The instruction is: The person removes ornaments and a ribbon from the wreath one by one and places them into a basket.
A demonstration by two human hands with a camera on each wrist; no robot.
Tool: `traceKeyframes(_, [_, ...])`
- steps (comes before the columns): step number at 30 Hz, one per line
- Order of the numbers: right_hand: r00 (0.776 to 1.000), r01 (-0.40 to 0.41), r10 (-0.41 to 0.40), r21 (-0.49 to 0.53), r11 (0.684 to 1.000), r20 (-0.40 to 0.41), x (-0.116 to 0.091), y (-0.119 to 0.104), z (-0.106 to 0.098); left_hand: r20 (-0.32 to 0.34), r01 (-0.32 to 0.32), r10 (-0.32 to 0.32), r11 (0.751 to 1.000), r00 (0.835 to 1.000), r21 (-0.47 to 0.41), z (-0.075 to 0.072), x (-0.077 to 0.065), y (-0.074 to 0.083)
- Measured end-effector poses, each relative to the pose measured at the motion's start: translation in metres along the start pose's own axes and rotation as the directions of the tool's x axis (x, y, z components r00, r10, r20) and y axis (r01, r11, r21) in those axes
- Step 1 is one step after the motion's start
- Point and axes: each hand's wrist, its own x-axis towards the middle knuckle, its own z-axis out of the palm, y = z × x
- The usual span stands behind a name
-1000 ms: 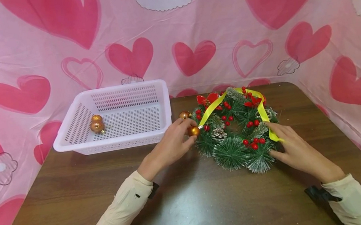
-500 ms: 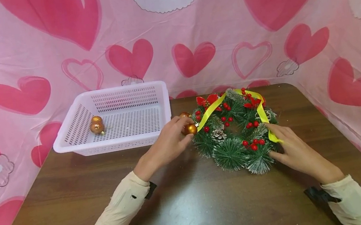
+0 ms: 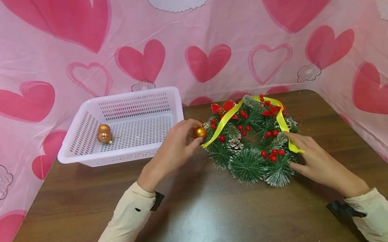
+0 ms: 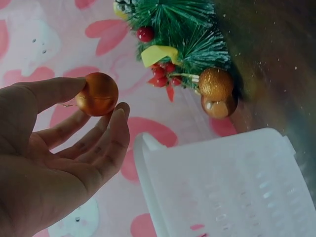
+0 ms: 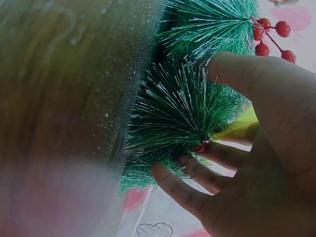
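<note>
In the head view my left hand (image 3: 178, 141) pinches a shiny orange Christmas bauble (image 4: 98, 94) between thumb and fingertips, just off the left side of a green Christmas wreath (image 3: 248, 165). Red berries, pine cones and a yellow ribbon (image 3: 226, 118) adorn the wreath. One ribbon end trails at the wreath's left edge, near the held bauble. My right hand (image 3: 315, 160) rests at the wreath's right side, thumb and fingers spread, their tips among the frosted needles (image 5: 182, 103). Two more baubles (image 4: 216, 85) lie beside the wreath, largely hidden behind my left hand in the head view.
A white perforated basket (image 3: 124, 152) stands to the left on the brown wooden table (image 3: 194, 228). Inside it, toward its left end, sit gold-orange baubles (image 3: 105, 137). Behind the table hangs a pink cloth (image 3: 174, 32) printed with hearts.
My left hand has drawn the bauble slightly left and away from the wreath. The left end of the ribbon now hangs at the wreath's edge. My right hand has stayed in place.
</note>
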Motion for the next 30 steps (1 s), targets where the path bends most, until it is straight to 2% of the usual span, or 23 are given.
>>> traceKeyframes(16, [1.000, -0.022, 0.022, 0.004, 1.000, 0.014, 0.001, -0.001, -0.001, -0.086, 0.036, -0.033, 0.999, 0.996, 0.028, -0.033, -0.001, -0.007])
traceKeyframes(22, [0.999, -0.026, 0.026, 0.003, 1.000, 0.023, 0.001, -0.001, -0.002, -0.128, 0.079, -0.075, 0.996, 0.989, 0.033, -0.048, -0.005, -0.011])
traceKeyframes(30, [1.000, -0.020, 0.020, 0.006, 1.000, 0.019, 0.001, -0.001, -0.002, -0.189, 0.149, -0.141, 0.988, 0.972, 0.030, -0.073, -0.007, -0.020])
